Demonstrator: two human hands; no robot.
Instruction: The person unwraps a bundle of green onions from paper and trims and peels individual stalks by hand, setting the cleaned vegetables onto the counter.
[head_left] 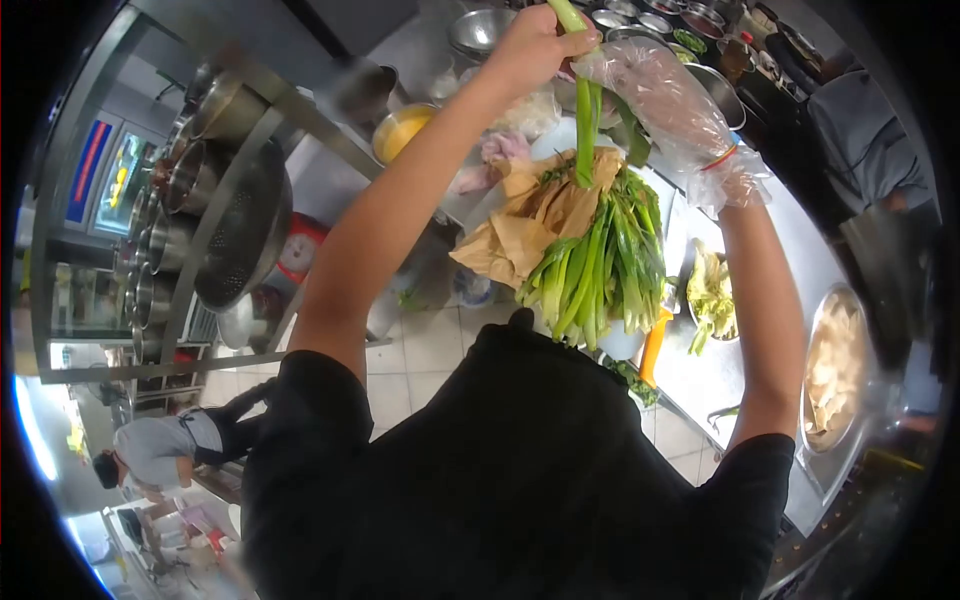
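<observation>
My left hand [535, 48] is bare and closed around a long green onion [586, 135] near its upper end. The stalk hangs down towards a bunch of green onions [605, 260]. My right hand [665, 90] wears a clear plastic glove, held at the wrist by a band. Its fingers close on the same stalk, just below my left hand; the crinkled plastic partly hides them. A dark green leaf [632, 135] dangles beside the glove. Crumpled brown paper [520, 225] lies against the bunch.
On the right counter are a knife's orange handle [655, 345], leafy trimmings [712, 300] and an oval tray of pale pieces [835, 365]. A yellow-filled bowl [402, 130] stands left. Metal shelving [200, 370] holds pots. One person [165, 445] is lower left, another [865, 140] at right.
</observation>
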